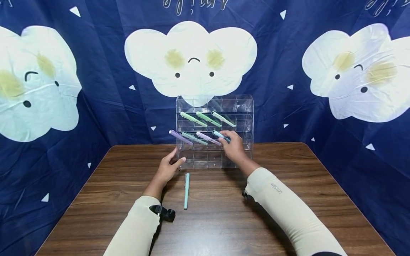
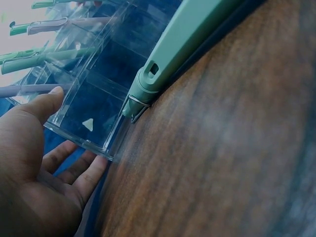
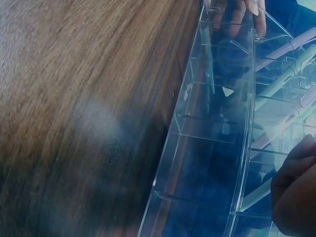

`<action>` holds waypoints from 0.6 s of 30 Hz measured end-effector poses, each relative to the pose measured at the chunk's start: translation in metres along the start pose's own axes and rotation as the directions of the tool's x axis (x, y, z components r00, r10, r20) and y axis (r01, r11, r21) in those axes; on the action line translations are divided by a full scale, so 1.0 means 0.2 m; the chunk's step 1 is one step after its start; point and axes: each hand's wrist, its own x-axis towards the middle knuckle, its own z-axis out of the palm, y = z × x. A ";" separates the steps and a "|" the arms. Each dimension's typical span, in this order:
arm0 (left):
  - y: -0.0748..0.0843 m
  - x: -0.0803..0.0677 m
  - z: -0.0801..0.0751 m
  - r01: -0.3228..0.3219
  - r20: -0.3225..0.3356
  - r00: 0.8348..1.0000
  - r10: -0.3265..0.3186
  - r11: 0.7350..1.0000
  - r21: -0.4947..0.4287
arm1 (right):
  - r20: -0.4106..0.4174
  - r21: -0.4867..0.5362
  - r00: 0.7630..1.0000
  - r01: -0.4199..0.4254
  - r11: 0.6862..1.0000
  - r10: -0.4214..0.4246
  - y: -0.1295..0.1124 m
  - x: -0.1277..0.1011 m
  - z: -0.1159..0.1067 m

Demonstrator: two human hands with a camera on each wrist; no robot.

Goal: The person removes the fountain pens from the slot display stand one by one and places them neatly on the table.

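A clear acrylic tiered rack (image 1: 201,164) stands on the table. My right hand (image 1: 235,146) pinches a light blue pen (image 1: 218,134), which lies slanted in a lower tier, its far end partly behind my fingers. My left hand (image 1: 166,170) holds the rack's left side, thumb at the front, fingers along the outer wall near the bottom. Beside the blue pen in that tier are a lilac pen (image 1: 208,138), a grey-green pen (image 1: 194,138) and a purple pen (image 1: 180,137). A mint-green pen (image 1: 186,192) lies on the table near my left hand, large in the left wrist view.
One tier higher rest a light green pen (image 1: 193,119), a darker green pen (image 1: 209,119) and a pale whitish-green pen (image 1: 223,119). The wooden table (image 1: 217,220) meets a dark blue cloth backdrop (image 1: 275,117) with cloud prints behind and on both sides.
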 end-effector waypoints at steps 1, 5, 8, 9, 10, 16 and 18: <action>0.00 0.00 0.00 0.002 0.002 1.000 -0.002 1.000 -0.001 | 0.002 0.000 1.000 0.001 1.000 -0.001 0.00 0.00 0.00; 0.00 0.00 0.00 0.005 0.002 1.000 -0.005 1.000 0.007 | 0.000 -0.004 1.000 0.008 1.000 -0.008 0.00 0.00 -0.01; -0.01 0.00 0.00 0.000 -0.001 1.000 0.000 1.000 0.020 | -0.010 0.001 1.000 0.018 1.000 -0.018 -0.01 0.01 -0.02; -0.01 0.00 0.00 -0.003 0.000 1.000 0.003 1.000 0.023 | -0.013 0.004 1.000 0.019 1.000 -0.019 -0.01 0.01 -0.02; -0.01 0.00 0.00 -0.007 0.001 1.000 0.007 1.000 0.026 | -0.017 0.008 1.000 0.021 1.000 -0.021 -0.01 0.01 -0.02; -0.01 0.00 0.00 -0.012 0.007 1.000 0.012 1.000 0.013 | -0.020 0.010 1.000 0.022 1.000 -0.022 -0.03 0.03 -0.04; -0.01 0.00 -0.01 -0.010 0.010 1.000 0.010 1.000 0.014 | -0.021 0.007 0.999 0.029 1.000 -0.029 -0.04 0.03 -0.04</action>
